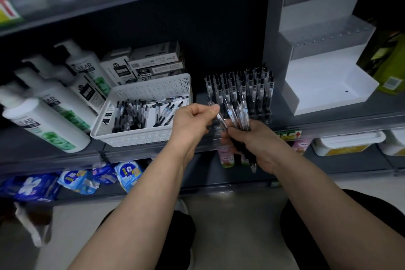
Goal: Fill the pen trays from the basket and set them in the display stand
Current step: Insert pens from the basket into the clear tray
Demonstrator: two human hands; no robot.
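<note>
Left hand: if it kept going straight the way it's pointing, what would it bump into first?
Probably the pen tray standing just beyond the left hand, though depth is hard to judge from one view.

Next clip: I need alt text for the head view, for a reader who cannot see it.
The person's left hand pinches one pen while the right hand grips a bundle of pens, in front of a pen tray full of upright pens on a store shelf. A white basket of loose pens sits to the left, an empty white display stand to the right.
</note>
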